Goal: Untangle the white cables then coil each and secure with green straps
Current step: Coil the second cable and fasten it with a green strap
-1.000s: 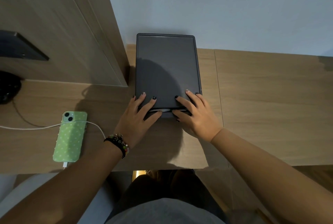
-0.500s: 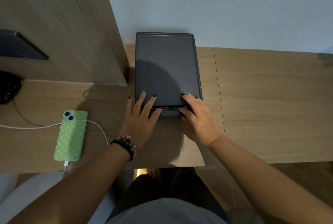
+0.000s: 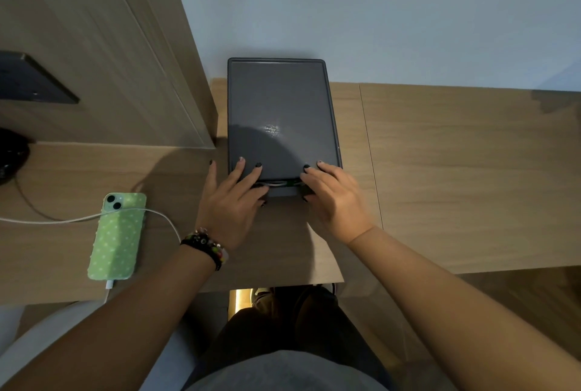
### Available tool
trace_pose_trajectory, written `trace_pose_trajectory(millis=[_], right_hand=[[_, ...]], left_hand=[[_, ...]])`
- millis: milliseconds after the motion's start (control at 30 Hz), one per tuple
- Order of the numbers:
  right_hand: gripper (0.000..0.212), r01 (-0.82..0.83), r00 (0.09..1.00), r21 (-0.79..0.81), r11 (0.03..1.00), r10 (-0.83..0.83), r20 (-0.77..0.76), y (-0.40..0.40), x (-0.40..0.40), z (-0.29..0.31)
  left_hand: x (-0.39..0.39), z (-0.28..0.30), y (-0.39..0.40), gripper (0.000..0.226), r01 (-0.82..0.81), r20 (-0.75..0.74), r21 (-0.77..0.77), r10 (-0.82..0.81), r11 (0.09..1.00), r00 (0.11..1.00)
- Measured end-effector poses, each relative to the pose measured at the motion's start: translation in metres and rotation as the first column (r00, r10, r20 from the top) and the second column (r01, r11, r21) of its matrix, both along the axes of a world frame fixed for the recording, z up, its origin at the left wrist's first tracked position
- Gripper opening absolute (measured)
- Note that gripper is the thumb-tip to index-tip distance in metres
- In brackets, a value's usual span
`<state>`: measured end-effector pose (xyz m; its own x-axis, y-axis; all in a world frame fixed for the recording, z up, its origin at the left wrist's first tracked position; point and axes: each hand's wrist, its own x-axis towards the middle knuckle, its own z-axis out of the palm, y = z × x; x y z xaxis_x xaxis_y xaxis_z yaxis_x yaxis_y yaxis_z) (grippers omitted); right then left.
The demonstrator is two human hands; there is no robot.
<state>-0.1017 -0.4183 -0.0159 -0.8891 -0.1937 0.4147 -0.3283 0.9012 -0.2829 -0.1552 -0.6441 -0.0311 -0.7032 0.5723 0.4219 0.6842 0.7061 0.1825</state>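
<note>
- Dark grey lidded box [image 3: 281, 120]: we log it on the wooden desk [image 3: 456, 170], far end at the wall.
- Left hand [image 3: 231, 202]: fingers straight, spread across the lid's near edge; thumb hidden below.
- Right hand [image 3: 334, 199]: fingers over the near right corner, thumb under; we cannot tell the grip.
- White cables [image 3: 276, 184] and green straps [image 3: 293, 183]: glimpsed in the gap beneath the lid.
- Green-cased phone [image 3: 118, 235]: left, plugged into a charging cord [image 3: 72, 218].

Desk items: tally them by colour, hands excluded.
Grey: 1, box
Green: 1, phone
White: 1, phone cable
Black: 2, bracelet, round object at left edge
Total: 5; box contents barely visible.
</note>
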Motion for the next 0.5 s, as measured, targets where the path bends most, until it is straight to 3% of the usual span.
trace_pose_trajectory(millis=[200,500], right_hand=[[0.04,0.066,0.997,0.004,0.998,-0.066,-0.047,-0.002,-0.006,0.002],[0.021,0.118,0.988,0.044,0.992,-0.113,-0.101,-0.006,-0.019,-0.003]], left_hand=[[0.0,0.01,0.01,0.053,-0.196,0.191,0.113,0.172,0.974,0.966],[-0.013,0.009,0.011,0.05,-0.172,0.056,0.084,0.168,0.981,0.984]])
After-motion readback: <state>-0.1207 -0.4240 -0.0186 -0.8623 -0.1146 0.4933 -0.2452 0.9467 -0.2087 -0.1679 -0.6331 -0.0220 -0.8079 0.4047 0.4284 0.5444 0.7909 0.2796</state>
